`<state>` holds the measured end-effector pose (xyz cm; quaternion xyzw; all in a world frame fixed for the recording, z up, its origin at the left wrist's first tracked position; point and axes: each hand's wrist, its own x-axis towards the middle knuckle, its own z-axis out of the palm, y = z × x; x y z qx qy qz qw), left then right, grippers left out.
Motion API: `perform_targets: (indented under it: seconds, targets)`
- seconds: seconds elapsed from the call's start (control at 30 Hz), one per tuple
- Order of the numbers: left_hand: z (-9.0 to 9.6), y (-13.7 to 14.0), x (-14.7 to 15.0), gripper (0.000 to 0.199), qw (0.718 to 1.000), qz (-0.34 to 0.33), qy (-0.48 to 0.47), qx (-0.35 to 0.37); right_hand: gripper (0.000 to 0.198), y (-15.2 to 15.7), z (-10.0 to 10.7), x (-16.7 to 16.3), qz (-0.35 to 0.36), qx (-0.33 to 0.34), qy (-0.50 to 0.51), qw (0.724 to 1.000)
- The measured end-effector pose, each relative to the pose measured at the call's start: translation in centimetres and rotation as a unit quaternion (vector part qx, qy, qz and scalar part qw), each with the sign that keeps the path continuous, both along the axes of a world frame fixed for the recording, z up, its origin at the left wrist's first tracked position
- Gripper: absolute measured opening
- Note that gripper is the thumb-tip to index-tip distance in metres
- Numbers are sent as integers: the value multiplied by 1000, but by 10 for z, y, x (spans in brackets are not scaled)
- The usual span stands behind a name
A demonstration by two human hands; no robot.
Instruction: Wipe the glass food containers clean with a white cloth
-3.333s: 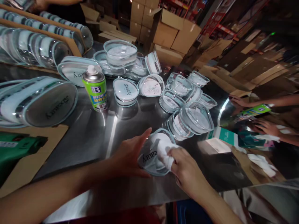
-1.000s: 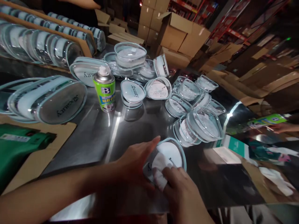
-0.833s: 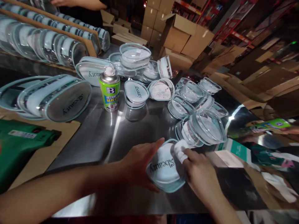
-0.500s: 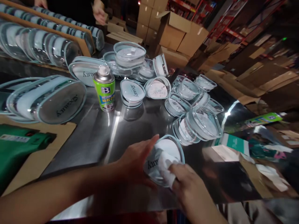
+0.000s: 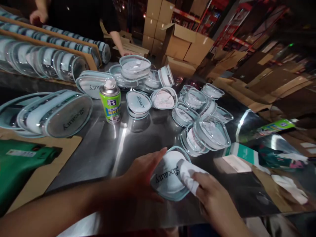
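A clear cosmetic bag [image 5: 164, 181] with pale blue piping and "beauty" lettering is gripped by its left side in my left hand [image 5: 144, 174], thumb along its upper edge. My right hand [image 5: 212, 194] pinches a folded white tissue [image 5: 191, 174], which lies against the bag's printed face at the right. Beyond my hands, a similar small bag [image 5: 138, 102] rests on the metal table [image 5: 138, 141]. To its left stands a green spray can [image 5: 110, 103] with a white nozzle.
Bags are heaped at the right [image 5: 212, 131] and the back [image 5: 135, 67]; larger bags [image 5: 69, 117] lie left. A green plastic item [image 5: 22, 161] rests on cardboard. A teal tissue box [image 5: 243, 154] sits right. Across the table, a co-worker's hand [image 5: 39, 16] is near rows of bags [image 5: 66, 64].
My right hand and the tissue have moved right across the bag, uncovering more lettering. The co-worker's arm has come down toward the heaped bags.
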<state>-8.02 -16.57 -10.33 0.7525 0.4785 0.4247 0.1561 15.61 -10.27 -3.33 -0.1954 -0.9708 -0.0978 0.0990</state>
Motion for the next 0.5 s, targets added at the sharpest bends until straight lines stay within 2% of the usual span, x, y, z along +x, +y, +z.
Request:
perform_targets:
  seconds: [0.1, 0.2, 0.3, 0.4, 0.5]
  targets:
    - [-2, 1, 2, 128, 1000, -4, 8, 0, 37, 31, 0, 0, -49, 48, -35, 997]
    - [-5, 0, -1, 129, 1000, 6, 23, -5, 23, 45, -3, -26, -75, 35, -61, 995]
    - [-8, -1, -6, 127, 999, 16, 42, -17, 20, 45, -3, -40, -70, 19, -78, 994]
    - [-8, -3, -7, 126, 998, 18, 50, -26, 21, 38, -2, -22, -85, 19, -74, 993]
    - [-6, -3, -5, 126, 998, 17, 46, -42, 33, 21, -2, 5, -102, 30, -55, 993]
